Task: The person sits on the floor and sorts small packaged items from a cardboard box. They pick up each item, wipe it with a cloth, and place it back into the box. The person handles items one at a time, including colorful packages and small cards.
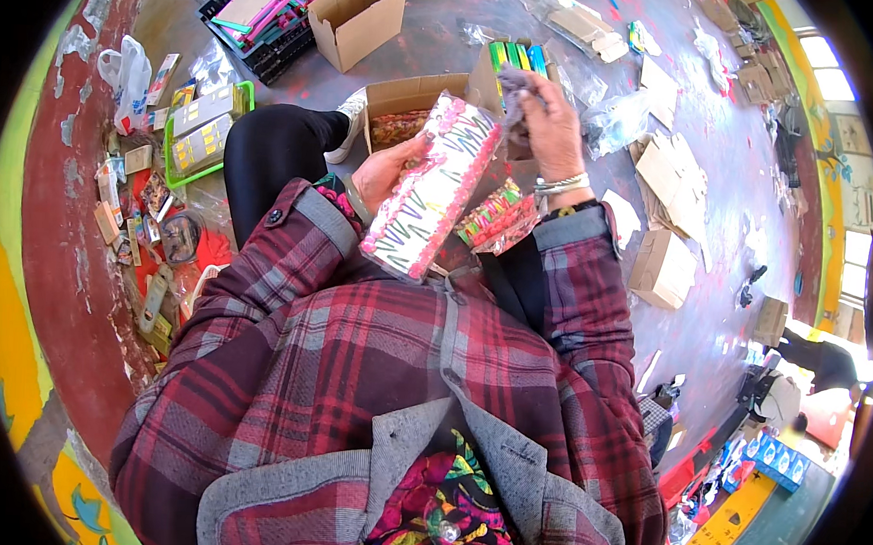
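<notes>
My left hand [390, 173] is closed on the left edge of a long flat package [435, 190], white with dark zigzag lines and pink borders under clear plastic. It slants upward to the right in front of my lap. At its upper right end, my right hand [552, 131] pinches a crumpled grey cloth [515, 89]. Whether the cloth touches the package I cannot tell. A smaller multicoloured package [497, 217] in shiny wrap lies by my right thigh. Just beyond my hands stands an open cardboard box [420, 87] with reddish wrapped packs inside.
Behind my right hand is a carton [484, 80] with green, yellow and blue packs. A bright green tray [175, 164] and many small boxes lie left. Farther off stand a black crate [270, 66] and an empty cardboard box [360, 26]. Flattened cardboard [672, 181] lies right.
</notes>
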The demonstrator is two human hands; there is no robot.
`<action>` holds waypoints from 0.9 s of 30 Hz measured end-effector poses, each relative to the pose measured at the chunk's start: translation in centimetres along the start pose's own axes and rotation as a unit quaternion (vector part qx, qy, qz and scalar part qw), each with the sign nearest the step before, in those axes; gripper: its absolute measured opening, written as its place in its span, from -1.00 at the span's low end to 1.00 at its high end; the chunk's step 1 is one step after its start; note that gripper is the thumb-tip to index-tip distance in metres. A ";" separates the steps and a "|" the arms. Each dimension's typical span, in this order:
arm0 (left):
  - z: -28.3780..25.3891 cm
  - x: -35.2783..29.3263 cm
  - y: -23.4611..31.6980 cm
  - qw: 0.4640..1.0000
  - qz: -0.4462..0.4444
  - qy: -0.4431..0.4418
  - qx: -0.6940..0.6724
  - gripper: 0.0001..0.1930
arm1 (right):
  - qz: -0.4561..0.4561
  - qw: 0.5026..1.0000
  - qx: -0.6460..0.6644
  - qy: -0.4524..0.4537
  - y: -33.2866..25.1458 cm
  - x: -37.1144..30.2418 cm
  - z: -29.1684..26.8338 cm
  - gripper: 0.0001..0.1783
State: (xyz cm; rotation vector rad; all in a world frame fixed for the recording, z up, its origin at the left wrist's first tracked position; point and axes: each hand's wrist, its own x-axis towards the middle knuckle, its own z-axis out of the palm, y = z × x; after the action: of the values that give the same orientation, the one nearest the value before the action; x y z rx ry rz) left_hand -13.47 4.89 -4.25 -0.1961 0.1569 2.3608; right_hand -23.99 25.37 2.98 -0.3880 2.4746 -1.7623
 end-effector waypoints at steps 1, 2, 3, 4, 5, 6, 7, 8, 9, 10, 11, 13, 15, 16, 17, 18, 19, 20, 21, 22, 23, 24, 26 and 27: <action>0.2 0.2 -0.1 1.000 0.010 0.003 0.004 -0.51 | 0.007 0.998 -0.053 -0.027 -0.1 0.1 0.7 -0.71; 0.2 0.3 -0.1 1.000 0.007 0.002 0.005 -0.50 | -0.030 0.996 -0.075 -0.049 0.0 -0.1 1.4 -0.70; 0.2 0.4 -0.1 1.000 0.005 0.000 0.006 -0.50 | -0.067 0.991 -0.096 -0.071 0.4 -0.3 2.2 -0.69; 0.1 0.3 -0.2 1.000 0.004 0.000 0.006 -0.49 | -0.143 0.979 -0.134 -0.063 0.5 -0.7 2.8 -0.70; -0.1 0.4 -0.2 1.000 0.007 0.006 0.004 -0.49 | -0.217 0.960 -0.172 -0.047 0.6 -1.1 3.5 -0.70; -0.5 0.5 -0.1 1.000 0.010 0.011 0.003 -0.49 | -0.236 0.952 -0.191 -0.046 0.4 -1.4 3.7 -0.73; -0.9 0.5 0.0 1.000 0.013 0.017 0.001 -0.49 | -0.254 0.943 -0.210 -0.045 0.0 -1.9 4.1 -0.75; -1.1 0.5 0.1 1.000 0.024 0.007 0.006 -0.49 | -0.259 0.943 -0.200 -0.063 -0.5 -2.4 4.4 -0.76; -1.3 0.5 0.1 0.999 0.036 -0.002 0.010 -0.50 | -0.264 0.942 -0.191 -0.081 -1.2 -2.9 4.7 -0.77; -1.1 0.6 0.0 0.999 0.045 -0.014 0.016 -0.50 | -0.269 0.941 -0.184 -0.097 -1.7 -3.3 4.9 -0.78; -0.8 0.7 0.0 0.998 0.057 -0.015 -0.003 -0.52 | -0.301 0.929 -0.163 -0.137 -1.4 -3.7 5.4 -0.77; 0.1 0.7 0.0 0.996 0.081 -0.016 -0.039 -0.54 | -0.326 0.913 -0.181 -0.166 -1.0 -5.8 6.2 -0.70; 0.1 0.6 0.4 0.995 0.098 0.018 0.025 -0.55 | -0.326 0.920 -0.109 -0.187 -0.4 -7.7 6.8 -0.67; -0.3 0.7 0.8 0.992 0.111 0.028 0.057 -0.51 | -0.309 0.925 -0.098 -0.198 -0.4 -8.9 6.8 -0.64; -0.6 0.9 1.1 0.988 0.123 0.038 0.089 -0.47 | -0.313 0.922 -0.082 -0.211 -0.4 -9.6 6.7 -0.64; -0.8 1.1 1.2 0.985 0.152 0.010 0.081 -0.45 | -0.317 0.919 -0.066 -0.223 -0.6 -10.1 6.7 -0.64; -0.5 1.0 1.7 0.988 0.141 0.001 0.056 -0.44 | -0.320 0.917 -0.052 -0.233 -0.8 -10.6 6.5 -0.64; 0.0 0.9 2.2 0.991 0.130 -0.011 0.030 -0.44 | -0.316 0.912 -0.047 -0.258 -0.5 -11.0 6.2 -0.66; 0.3 0.9 2.7 0.993 0.119 -0.022 0.005 -0.44 | -0.285 0.917 -0.032 -0.278 -0.3 -11.5 6.0 -0.66; 0.4 0.5 3.3 0.986 0.161 0.032 0.010 -0.46 | -0.256 0.919 -0.014 -0.300 -0.3 -12.0 5.8 -0.66; -0.6 0.3 4.4 0.967 0.231 0.101 0.046 -0.51 | -0.227 0.919 0.006 -0.321 -0.2 -12.3 5.6 -0.66; -2.1 0.2 6.0 0.954 0.274 0.110 0.054 -0.53 | -0.133 0.933 0.018 -0.333 0.4 -12.6 5.1 -0.67; -2.0 0.2 8.2 0.922 0.341 0.164 0.079 -0.58 | -0.049 0.961 0.021 -0.271 2.5 -12.6 4.1 -0.68; -0.8 0.3 9.1 0.903 0.363 0.207 0.096 -0.61 | -0.005 0.971 0.018 -0.237 3.4 -12.5 3.5 -0.69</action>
State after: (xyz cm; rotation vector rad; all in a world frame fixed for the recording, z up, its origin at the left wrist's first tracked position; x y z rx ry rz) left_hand -19.97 -1.57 -4.62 -0.6350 0.7834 2.9800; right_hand -11.72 26.36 -2.44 -0.7220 2.1015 -1.4956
